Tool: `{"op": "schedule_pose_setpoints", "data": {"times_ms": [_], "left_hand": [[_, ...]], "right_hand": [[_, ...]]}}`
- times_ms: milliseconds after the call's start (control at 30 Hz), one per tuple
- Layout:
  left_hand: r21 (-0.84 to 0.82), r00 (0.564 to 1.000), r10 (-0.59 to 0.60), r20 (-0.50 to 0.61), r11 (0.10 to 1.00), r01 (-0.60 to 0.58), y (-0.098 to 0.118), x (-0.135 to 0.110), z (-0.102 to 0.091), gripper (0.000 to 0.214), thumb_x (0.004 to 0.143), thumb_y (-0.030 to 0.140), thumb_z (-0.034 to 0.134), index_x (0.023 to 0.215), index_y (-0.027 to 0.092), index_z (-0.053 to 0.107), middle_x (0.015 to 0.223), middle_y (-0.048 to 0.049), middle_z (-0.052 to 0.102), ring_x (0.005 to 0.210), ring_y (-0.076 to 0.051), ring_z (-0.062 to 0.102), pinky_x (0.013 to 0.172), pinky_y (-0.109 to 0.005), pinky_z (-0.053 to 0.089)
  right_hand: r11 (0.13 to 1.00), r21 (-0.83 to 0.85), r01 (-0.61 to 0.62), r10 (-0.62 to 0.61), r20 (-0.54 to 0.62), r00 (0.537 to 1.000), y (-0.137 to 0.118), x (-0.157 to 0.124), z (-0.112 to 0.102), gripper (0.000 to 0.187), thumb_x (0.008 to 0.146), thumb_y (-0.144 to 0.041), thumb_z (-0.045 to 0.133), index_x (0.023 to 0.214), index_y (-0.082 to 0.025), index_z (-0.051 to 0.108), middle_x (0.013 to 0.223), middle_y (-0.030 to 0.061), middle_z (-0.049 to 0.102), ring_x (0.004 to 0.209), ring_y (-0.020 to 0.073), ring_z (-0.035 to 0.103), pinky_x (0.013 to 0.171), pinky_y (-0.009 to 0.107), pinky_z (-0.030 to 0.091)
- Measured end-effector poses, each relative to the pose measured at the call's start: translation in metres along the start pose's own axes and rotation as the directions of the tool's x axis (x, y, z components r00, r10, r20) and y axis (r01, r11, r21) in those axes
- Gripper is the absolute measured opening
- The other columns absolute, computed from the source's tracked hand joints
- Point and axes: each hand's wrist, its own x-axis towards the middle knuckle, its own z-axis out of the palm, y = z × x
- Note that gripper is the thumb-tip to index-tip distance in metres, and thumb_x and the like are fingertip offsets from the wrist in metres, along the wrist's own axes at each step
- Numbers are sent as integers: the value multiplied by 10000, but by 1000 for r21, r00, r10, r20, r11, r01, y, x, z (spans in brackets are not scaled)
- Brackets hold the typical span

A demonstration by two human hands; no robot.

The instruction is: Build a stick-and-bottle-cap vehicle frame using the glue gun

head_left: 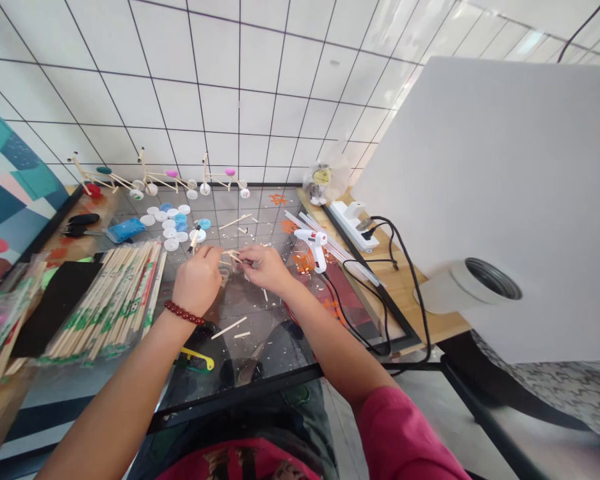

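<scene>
Over the dark glass tabletop, my left hand [198, 275] is closed on a small wooden-stick frame [231, 254], and a dark-tipped stick [195, 238] rises above its fingers. My right hand [266, 268] pinches the other end of this frame; the fingers hide most of the joints. Just beyond my left hand lie several white and blue bottle caps [170, 223]. Against the wall stand three little stick-and-cap tricycles [156, 180]. To the right of my right hand rests a white glue gun [314, 245]. Cut stick pieces [229, 327] and crumbs are scattered around.
Packaged chopsticks [107, 300] lie at left, near a blue packet [125, 230]. A yellow-handled cutter [197, 358] sits by the front edge. Clear glue sticks [337, 247], a power strip [354, 225] and black cables [420, 293] occupy the right side, beside a white panel [505, 187].
</scene>
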Motion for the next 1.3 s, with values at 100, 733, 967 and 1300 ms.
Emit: {"op": "schedule_pose_setpoints", "data": {"times_ms": [100,733,967,1300], "left_hand": [[5,1000,-4,6,1000,4,1,0,-1,392,837,76,438,1115,148,706,1118,-148,731,891,-279,717,753,-365,538],[33,999,-6,34,999,5,6,0,-5,398,856,76,427,1140,135,701,1133,-150,734,928,-296,725,754,-379,550],[18,999,-21,38,1000,21,7,0,-4,391,880,99,415,1147,129,699,1174,-160,723,962,-311,722,809,-403,549],[-12,1000,-26,14,1000,26,8,1,-1,383,883,113,445,1166,132,702,1170,-169,725,939,-312,722,784,-407,544]], "right_hand": [[1000,16,-20,21,-8,1000,-1,-1,-1,172,770,-94,705,847,-232,771,1026,38,779,839,167,694,822,297,530],[996,63,-69,73,-63,995,-12,0,-3,138,786,-136,694,701,-211,615,785,-21,714,688,121,590,729,246,462],[993,68,-100,104,-68,992,-12,0,-3,117,784,-121,692,731,-215,646,759,-33,721,672,118,605,725,244,472],[994,48,-97,100,-88,991,-11,2,-2,296,764,-140,733,1048,-222,720,905,-6,780,700,133,666,739,252,510]]}}
